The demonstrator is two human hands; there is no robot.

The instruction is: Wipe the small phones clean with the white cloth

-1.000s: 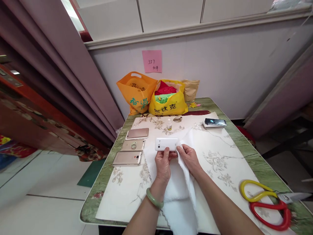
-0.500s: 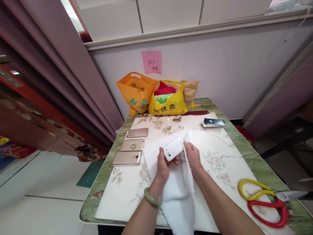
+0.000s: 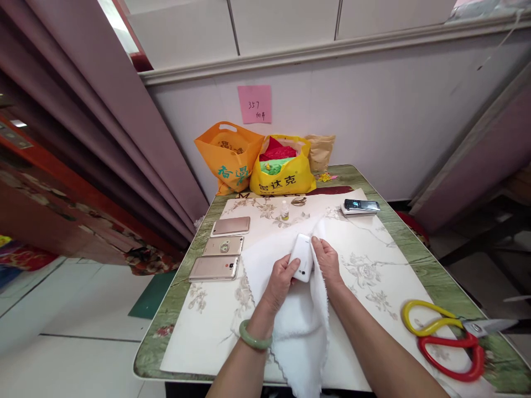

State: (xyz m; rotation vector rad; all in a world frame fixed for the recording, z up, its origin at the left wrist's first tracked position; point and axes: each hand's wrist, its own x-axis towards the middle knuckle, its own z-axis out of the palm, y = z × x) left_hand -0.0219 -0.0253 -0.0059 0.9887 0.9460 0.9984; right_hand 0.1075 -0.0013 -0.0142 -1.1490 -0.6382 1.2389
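A white phone (image 3: 302, 255) is gripped by my left hand (image 3: 281, 279), thumb on its back near the camera end. My right hand (image 3: 327, 262) pinches a fold of a white cloth (image 3: 296, 326) against the phone's right edge. The cloth spreads under both hands and hangs over the table's front edge. To the left lie several phones in a column: a rose-gold phone (image 3: 231, 225), a gold phone with a ring holder (image 3: 224, 246) and a larger gold phone (image 3: 213, 267).
Scissors (image 3: 452, 337) with yellow and red handles lie at the right front. A black keypad phone (image 3: 362, 205) rests on a pale phone at the back right. A small bottle (image 3: 285, 210), an orange bag (image 3: 230, 157) and a yellow bag (image 3: 282, 181) stand at the back.
My left hand has turned the white phone to a more upright angle, and its thumb now presses on the phone's back. My right hand stays on the cloth fold.
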